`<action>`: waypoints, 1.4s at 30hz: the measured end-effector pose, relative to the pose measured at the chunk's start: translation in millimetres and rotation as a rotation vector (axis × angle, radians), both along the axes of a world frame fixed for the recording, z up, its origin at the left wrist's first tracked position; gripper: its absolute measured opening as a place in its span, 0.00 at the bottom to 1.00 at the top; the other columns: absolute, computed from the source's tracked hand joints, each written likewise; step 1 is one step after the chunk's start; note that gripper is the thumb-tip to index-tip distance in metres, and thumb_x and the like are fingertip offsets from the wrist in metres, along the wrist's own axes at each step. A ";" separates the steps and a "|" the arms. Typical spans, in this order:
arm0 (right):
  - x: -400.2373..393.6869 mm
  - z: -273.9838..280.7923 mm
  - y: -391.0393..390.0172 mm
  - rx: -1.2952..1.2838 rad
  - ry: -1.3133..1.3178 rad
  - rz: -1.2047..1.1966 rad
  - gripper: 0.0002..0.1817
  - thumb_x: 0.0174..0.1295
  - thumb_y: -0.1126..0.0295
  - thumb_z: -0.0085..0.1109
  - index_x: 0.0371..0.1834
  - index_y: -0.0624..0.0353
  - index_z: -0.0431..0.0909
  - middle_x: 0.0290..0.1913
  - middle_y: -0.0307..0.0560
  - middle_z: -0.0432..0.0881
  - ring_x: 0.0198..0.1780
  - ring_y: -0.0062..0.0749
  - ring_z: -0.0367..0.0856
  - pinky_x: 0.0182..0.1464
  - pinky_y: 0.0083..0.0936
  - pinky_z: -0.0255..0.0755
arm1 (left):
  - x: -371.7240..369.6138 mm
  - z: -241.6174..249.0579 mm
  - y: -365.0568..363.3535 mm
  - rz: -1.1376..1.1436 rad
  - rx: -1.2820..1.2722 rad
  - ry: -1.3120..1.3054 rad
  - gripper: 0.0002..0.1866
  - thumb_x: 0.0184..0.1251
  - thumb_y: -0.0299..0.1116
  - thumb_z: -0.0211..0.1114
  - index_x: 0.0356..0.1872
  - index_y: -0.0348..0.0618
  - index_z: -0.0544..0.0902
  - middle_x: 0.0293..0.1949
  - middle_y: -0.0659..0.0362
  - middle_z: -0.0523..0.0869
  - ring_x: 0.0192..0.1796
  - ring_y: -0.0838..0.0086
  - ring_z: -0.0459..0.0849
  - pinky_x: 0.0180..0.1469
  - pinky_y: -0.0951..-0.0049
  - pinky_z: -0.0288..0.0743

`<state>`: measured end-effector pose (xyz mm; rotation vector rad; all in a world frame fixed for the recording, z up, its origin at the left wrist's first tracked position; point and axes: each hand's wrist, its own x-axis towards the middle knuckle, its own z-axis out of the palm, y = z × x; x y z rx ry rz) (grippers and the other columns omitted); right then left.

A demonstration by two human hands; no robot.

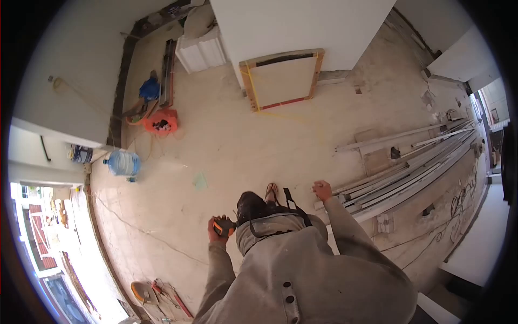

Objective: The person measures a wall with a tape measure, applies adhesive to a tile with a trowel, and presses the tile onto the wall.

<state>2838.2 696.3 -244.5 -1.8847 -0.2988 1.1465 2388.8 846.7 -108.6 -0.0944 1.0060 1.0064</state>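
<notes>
My left hand (212, 233) is wrapped round a compact orange-and-black tool (223, 227), held low beside my left leg. The fingers partly cover the tool. Out to the other side, my right hand (322, 190) is raised off my body with its fingers curled together. A small pale spot shows at its fingertips, and I cannot tell what it is. Close to this hand in the view lie the ends of long metal profiles (388, 186) on the floor. Between my hands, a sandalled foot (272, 193) and a dark strap (291, 201) show in front of my jacket.
A wooden frame (248, 86) leans against the white wall ahead. Left are a blue water bottle (123, 163), an orange-red bag (162, 123) and a blue cloth (149, 89). A hard hat (143, 293) lies at lower left. Cable (461, 202) is tangled at right.
</notes>
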 end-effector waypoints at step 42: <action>469.3 -135.0 641.3 0.080 -0.489 -0.455 0.40 0.54 0.84 0.50 0.68 0.82 0.40 0.68 0.81 0.47 0.68 0.74 0.54 0.67 0.45 0.59 | 578.6 -239.2 615.2 -0.433 0.085 0.659 0.16 0.64 0.39 0.63 0.47 0.47 0.70 0.36 0.59 0.80 0.39 0.72 0.80 0.40 0.68 0.81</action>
